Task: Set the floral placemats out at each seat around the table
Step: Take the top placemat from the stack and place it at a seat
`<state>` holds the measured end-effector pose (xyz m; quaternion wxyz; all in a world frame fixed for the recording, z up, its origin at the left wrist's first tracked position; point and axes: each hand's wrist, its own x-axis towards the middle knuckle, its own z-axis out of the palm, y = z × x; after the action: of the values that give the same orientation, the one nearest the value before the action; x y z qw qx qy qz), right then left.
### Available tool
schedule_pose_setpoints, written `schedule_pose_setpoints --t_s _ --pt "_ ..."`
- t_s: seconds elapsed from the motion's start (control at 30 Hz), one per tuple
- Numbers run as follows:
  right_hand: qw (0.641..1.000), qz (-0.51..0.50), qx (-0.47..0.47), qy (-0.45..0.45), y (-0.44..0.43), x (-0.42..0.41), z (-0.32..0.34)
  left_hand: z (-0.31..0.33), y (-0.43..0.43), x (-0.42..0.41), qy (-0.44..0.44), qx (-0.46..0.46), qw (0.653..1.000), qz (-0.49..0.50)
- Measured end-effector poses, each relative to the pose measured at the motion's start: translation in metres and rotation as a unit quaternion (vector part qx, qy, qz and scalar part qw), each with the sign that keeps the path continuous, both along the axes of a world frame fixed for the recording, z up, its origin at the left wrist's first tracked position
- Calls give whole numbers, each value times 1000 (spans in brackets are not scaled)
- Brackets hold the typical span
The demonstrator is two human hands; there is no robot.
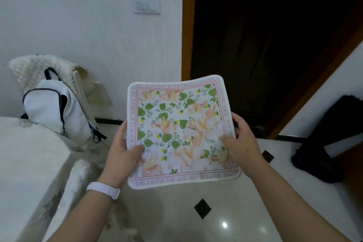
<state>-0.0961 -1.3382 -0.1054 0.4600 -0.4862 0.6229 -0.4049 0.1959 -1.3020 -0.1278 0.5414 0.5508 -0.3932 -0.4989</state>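
Head view: a floral placemat (182,129) held up in both hands, not yet at any seat.

The left hand (119,155) pinches the mat's left edge with the thumb on the printed face and the fingers (122,129) curled behind. The right hand (241,143) grips the right edge the same way. The mat hangs in the air above the tiled floor (216,222), to the right of the cloth-covered surface (25,153) and apart from it. Its edges bow and its corners curl, so it looks like light, soft, padded cloth that would flop from a one-corner hold and is not likely to slip or break. Holding opposite edges, as now, should keep it flat for laying down. A chair (78,82) with a backpack (57,112) stands beyond the surface.
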Motion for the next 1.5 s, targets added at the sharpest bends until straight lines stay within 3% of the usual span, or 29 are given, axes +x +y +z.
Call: schedule_pose_setpoints --t_s 0.33,0.8,1.23,1.5 --pt "994 110 2 -18 -164 60 -16 -12 -100 47 -23 6 993 112" --pt "962 266 31 -49 -396 123 -23 9 -241 51 -14 10 956 293" --pt "894 442 48 -44 -437 272 -32 -4 -215 126 33 38 879 474" --pt "855 518 38 -1 -452 407 -33 -30 -212 224 80 40 845 527"
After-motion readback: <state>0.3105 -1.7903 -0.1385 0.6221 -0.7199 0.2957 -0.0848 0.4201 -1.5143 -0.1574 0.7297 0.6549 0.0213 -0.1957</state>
